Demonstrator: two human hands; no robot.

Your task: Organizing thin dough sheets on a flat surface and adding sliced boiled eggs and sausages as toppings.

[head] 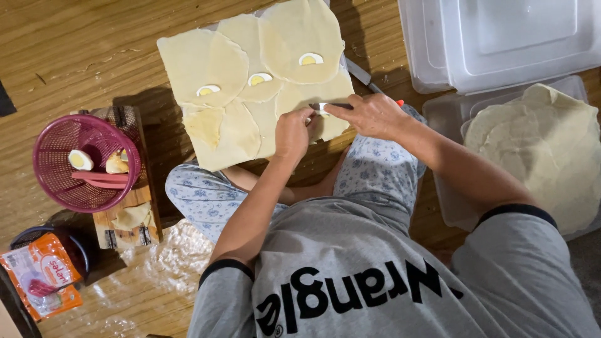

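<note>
**Egg slice held over wrappers**

An egg slice [322, 107] sits pinched between your left hand [293, 133] and right hand [369, 116], both grips closed on it, above the dough sheets [213, 62] on the floor [75, 50]. Three slices are already placed. Judged step: placing egg. Next calls for a steady set-down on bare dough.

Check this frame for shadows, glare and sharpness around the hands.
Head view: sharp overall, warm light; the pink basket casts a dark shadow on the wooden floor; mild glare on the clear tub; left hand and right hand show no motion blur.
</note>
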